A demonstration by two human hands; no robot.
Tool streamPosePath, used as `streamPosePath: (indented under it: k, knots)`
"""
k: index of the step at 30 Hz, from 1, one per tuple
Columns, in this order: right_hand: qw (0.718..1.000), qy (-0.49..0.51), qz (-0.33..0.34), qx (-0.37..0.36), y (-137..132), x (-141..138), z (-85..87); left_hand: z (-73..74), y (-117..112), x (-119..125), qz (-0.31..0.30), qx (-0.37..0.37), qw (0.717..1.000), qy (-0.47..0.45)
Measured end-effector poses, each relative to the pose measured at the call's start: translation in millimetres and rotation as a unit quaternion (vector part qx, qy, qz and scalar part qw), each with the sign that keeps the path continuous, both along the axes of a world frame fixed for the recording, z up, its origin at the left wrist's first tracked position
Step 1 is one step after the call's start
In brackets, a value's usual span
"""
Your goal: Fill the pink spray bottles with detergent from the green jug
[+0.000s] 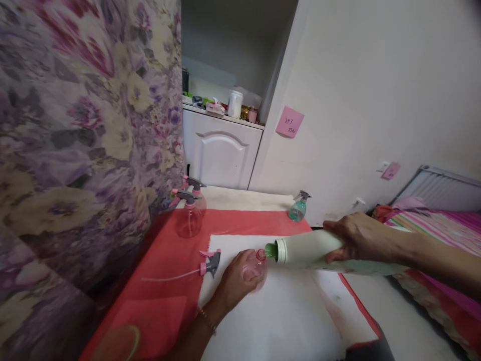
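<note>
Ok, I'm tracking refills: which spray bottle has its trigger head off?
The pink bottle in the left hand; its trigger head lies beside it. The two pink bottles and the teal bottle behind wear theirs.

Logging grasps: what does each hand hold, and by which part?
The left hand wraps the pink bottle around its body; the right hand grips the white bottle at mid-body.

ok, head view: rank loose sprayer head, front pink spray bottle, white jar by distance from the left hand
1. Loose sprayer head: lying just left of the left hand, which holds a small pink bottle.
2. Front pink spray bottle: farther back-left, on the red cover.
3. White jar: farthest, on the cabinet top.
</note>
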State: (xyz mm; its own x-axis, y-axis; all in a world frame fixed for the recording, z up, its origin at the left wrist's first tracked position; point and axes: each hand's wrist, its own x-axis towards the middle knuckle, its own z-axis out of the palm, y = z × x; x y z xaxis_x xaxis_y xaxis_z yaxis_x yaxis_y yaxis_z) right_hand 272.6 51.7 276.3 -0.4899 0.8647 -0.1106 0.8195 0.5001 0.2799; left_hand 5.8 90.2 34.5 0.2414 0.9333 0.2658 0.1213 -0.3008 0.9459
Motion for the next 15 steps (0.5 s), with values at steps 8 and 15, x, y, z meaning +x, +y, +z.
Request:
streamPosePath:
  k: [8,15]
  knots:
    - [1.0,-0.006,0.011,0.008,1.7,2.3,-3.9,-4.7,3.2,-0.2,0.008,0.031,0.997,0.065]
    - [1.0,0.01,0.012,0.007,2.7,2.4,-3.0,-2.7,2.1,-1.5,0.005,0.026,0.997,0.073]
